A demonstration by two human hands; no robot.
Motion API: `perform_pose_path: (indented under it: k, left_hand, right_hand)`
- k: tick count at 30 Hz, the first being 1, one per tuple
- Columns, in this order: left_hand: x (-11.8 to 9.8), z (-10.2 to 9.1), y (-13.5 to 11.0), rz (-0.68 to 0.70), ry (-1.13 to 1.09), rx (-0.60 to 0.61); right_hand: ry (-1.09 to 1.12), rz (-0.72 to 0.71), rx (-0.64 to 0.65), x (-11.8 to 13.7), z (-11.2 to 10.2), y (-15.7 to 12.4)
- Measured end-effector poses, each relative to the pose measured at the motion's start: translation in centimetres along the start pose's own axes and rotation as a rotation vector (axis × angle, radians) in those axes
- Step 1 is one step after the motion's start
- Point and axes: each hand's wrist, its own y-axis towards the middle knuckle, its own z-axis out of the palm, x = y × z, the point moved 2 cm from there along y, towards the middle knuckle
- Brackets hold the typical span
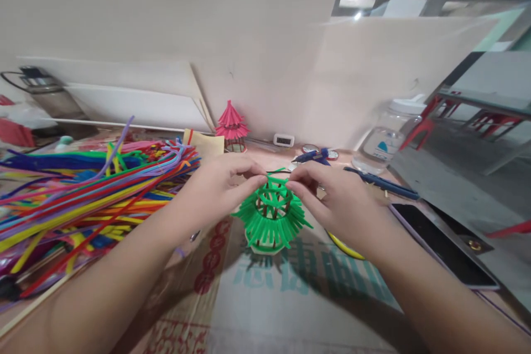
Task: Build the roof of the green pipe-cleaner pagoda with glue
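Note:
A green pagoda model (274,227) made of pipe cleaners stands upright in front of me, with a fringed roof, brown posts and a pale base. Across its top runs a short green pipe cleaner (277,180). My left hand (218,188) pinches the left end of this piece between thumb and forefinger. At the other end, my right hand (338,196) holds it in a similar pinch. The fingertips hide both ends, and I cannot tell whether the piece touches the posts beneath.
Many coloured pipe cleaners (95,193) lie heaped on the left. Behind stand a pink pagoda model (231,124), a small digital clock (284,140) and a blue glue gun (313,156). A water bottle (381,138), a blue-handled tool (384,183) and a phone (443,243) are on the right.

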Motion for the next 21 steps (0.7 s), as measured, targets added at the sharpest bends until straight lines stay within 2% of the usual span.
perform_pose_path:
  k: [6,11,16,21]
  left_hand:
    - [0.6,-0.4,-0.1,0.041,0.114,0.022]
    - [1.2,0.0,-0.3,0.067,0.148,0.074]
    - [1.2,0.0,-0.4,0.092,0.199,0.072]
    - [1.1,-0.3,-0.4,0.027,0.147,0.082]
  right_hand:
    - [-0.104,-0.058,0.008,0.2,0.0,-0.4]
    - [-0.073,-0.044,0.027,-0.4,0.3,-0.9]
    - [-0.08,-0.074,0.014,-0.5,0.5,-1.5]
    - [-0.121,-0.056,0.027,0.0,0.4,-1.5]
